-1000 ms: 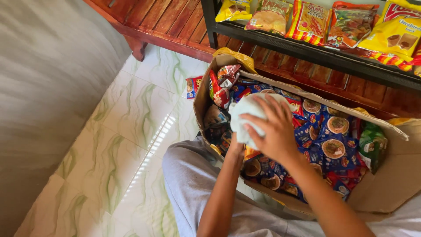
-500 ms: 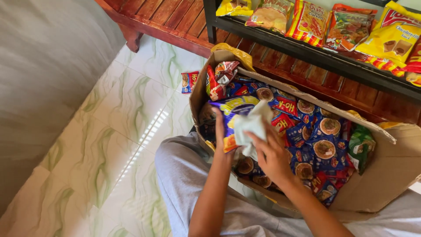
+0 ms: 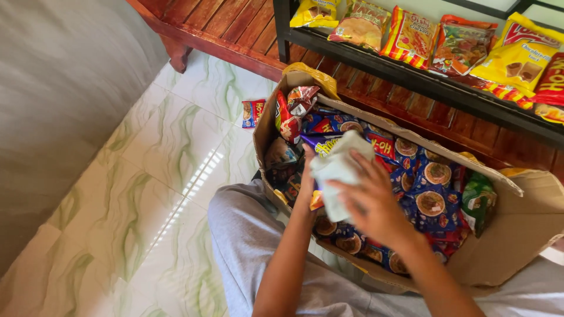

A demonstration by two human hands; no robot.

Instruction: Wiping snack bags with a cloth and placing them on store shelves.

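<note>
A purple and yellow snack packet is held upright over the near-left part of the cardboard box, and a white cloth is pressed against its front. The packet's left edge is clasped by the left hand, whose grip is clamped on it. The cloth is covered by the right hand, fingers spread flat, the grip closed on the cloth. Inside the box, blue and red snack packets are piled. Beyond the box, a black shelf carries yellow and red snack bags. Left of the box, a small red packet lies on the tiled floor.
</note>
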